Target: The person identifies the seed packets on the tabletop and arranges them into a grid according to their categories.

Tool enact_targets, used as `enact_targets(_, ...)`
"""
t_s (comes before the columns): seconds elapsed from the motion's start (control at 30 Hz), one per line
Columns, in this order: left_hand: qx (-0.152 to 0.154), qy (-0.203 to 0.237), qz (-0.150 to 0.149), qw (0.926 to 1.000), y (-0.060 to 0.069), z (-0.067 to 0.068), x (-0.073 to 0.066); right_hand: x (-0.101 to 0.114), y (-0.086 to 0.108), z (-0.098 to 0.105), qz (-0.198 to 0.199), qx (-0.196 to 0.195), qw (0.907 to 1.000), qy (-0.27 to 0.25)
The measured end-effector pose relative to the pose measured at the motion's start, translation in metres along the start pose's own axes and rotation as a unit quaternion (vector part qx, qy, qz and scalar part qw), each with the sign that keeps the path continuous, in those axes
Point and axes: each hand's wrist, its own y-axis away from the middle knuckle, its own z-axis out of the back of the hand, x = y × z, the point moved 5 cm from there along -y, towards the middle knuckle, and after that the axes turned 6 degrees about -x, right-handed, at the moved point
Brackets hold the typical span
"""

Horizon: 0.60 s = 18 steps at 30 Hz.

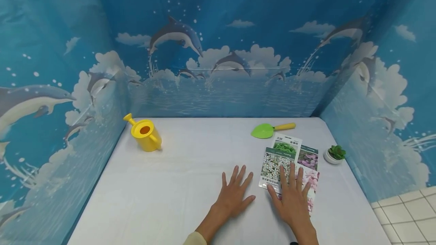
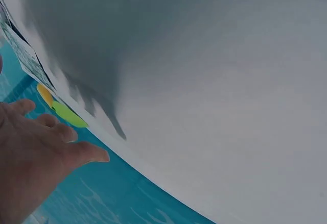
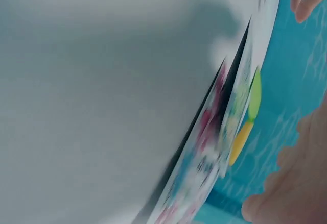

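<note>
Fingers spread, my left hand is over the white table, just left of several flower seed packets. My right hand, its fingers also spread, is over the lower part of those packets and hides some of them. The packets overlap and show white, pink and purple flowers and a green leafy plant. In the left wrist view a shadow lies on the table beside the left hand, which holds nothing. The right wrist view has the right hand apart from the packets, gripping none of them.
A yellow watering can stands at the back left. Behind the packets lies a small trowel with a green blade and yellow handle. A potted succulent is near the right edge. Dolphin-printed blue curtains enclose the table.
</note>
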Motion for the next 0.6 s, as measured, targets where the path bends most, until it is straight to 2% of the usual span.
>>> enact_targets(0.27, 0.024, -0.027, -0.026, 0.999, -0.006, -0.009, -0.016, -0.035, 0.013, 0.009, -0.038, 0.021, 0.9986, 0.031)
enact_targets(0.47, 0.03, -0.03, -0.046, 0.998, -0.01, -0.013, -0.025, -0.052, 0.019, 0.006, -0.078, 0.072, 0.994, 0.026)
enact_targets(0.6, 0.026, -0.018, -0.072, 0.9969, -0.015, -0.014, -0.034, -0.058, 0.02, 0.005, -0.111, 0.121, 0.9863, 0.018)
